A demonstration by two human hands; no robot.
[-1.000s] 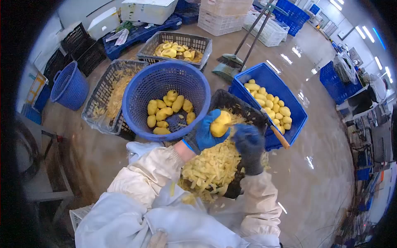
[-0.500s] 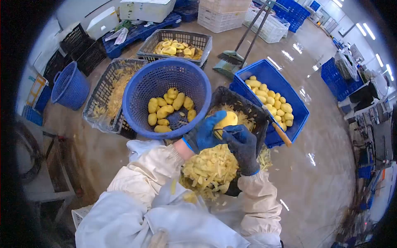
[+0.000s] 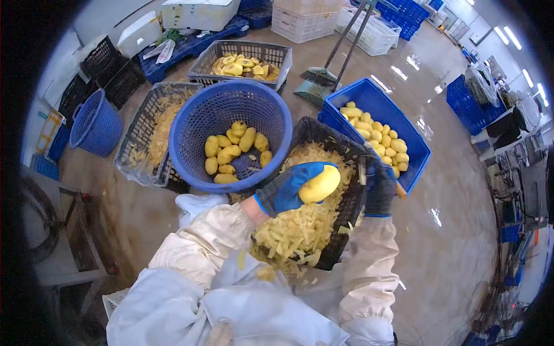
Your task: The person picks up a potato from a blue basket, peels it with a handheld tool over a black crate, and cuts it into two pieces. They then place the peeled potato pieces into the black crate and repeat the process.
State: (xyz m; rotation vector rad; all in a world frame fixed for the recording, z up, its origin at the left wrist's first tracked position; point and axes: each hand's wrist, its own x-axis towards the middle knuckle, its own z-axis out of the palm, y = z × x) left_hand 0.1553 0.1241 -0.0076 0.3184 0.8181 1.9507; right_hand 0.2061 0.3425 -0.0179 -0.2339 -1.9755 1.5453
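Note:
My left hand [image 3: 291, 187], in a blue and grey glove, is closed around a peeled yellow potato [image 3: 321, 184] above a black crate [image 3: 348, 216] of peelings [image 3: 300, 228]. Over that crate's right edge is my right hand [image 3: 379, 187], its gloved fingers curled; a narrow light-coloured edge shows beside them, but what they hold is unclear. Just right of this hand the end of a wooden handle [image 3: 400, 190] shows. Unpeeled potatoes [image 3: 229, 154] lie in a round blue basket [image 3: 183, 124], and peeled ones [image 3: 385, 140] fill part of a blue crate [image 3: 416, 161].
Behind the basket stands a crate [image 3: 199, 72] of yellow pieces. A lined crate [image 3: 134, 124] of peelings is at left, near another blue basket [image 3: 98, 128]. A broom and dustpan [image 3: 316, 86] stand beyond the black crate. White crates [image 3: 303, 26] are farther back.
My right hand has moved right, away from the potato to the black crate's right edge. My left hand still holds the potato, now tilted and more exposed.

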